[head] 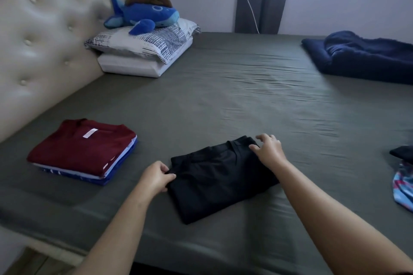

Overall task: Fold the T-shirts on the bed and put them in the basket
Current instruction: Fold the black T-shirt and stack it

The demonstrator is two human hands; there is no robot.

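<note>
A folded black T-shirt lies on the grey bed sheet near the front edge. My left hand pinches its left edge with curled fingers. My right hand rests on the shirt's far right corner, fingers spread and slightly bent. To the left sits a stack of folded T-shirts with a dark red one on top and white and blue ones beneath. No basket is in view.
Unfolded clothes lie at the right edge: a black piece over a colourful patterned one. A dark blue blanket lies far right. Pillows with a blue plush whale sit by the padded headboard.
</note>
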